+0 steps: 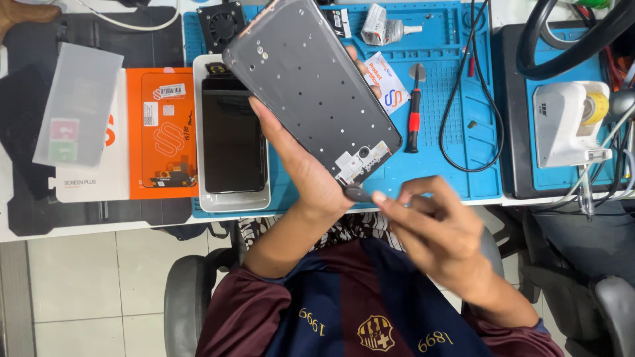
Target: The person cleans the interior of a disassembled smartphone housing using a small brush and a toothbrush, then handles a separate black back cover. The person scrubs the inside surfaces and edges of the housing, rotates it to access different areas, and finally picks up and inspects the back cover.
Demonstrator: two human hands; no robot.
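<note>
Just above my lap, at the desk edge, my right hand (436, 228) pinches a small dark flat pick (358, 194) between thumb & fingertips — fingers shut tight on it, its tip touching the lower corner of the dark grey phone mid-frame with small round holes (311, 86). My left hand (301, 165) grips that frame from below, fingers wrapped round its far edge, holding it tilted over the blue silicone repair mat (463, 178). Just behind the frame, on the mat's left part, a black glass phone screen lies in a white plastic tray (198, 132). Left of the tray — an orange flat cardboard box (162, 132). Right of the frame, a red-and-black screwdriver (414, 119) lies on the mat, w/ a black looped cable (463, 99) beside it. Far back, a small black square fan (221, 25).
</note>
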